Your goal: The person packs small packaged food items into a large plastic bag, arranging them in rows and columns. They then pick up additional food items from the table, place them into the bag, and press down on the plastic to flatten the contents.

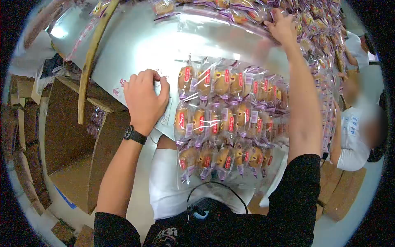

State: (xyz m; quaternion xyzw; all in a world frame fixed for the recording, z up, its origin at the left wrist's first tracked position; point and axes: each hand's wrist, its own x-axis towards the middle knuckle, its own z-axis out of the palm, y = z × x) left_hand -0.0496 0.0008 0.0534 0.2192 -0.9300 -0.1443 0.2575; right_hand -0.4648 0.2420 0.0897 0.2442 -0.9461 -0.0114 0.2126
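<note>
My left hand (146, 99), a black watch on its wrist, rests on the metal tabletop with fingers loosely bent and thumb apart; no object shows in it. Right of it lies a large clear plastic bag (267, 164) with rows of individually wrapped cakes (222, 119), brown with red labels. My right hand (284, 29) reaches to the far side, its fingers closing around a wrapped cake (271, 17) at the edge of a pile. My right forearm crosses over the right part of the bag and hides some cakes.
A large heap of wrapped cakes (312, 20) covers the far right. A wooden strip (92, 61) runs along the table's left side, above an open cardboard box (70, 152). Other people (354, 136) stand at the right, and another person's arm (39, 29) is at the upper left.
</note>
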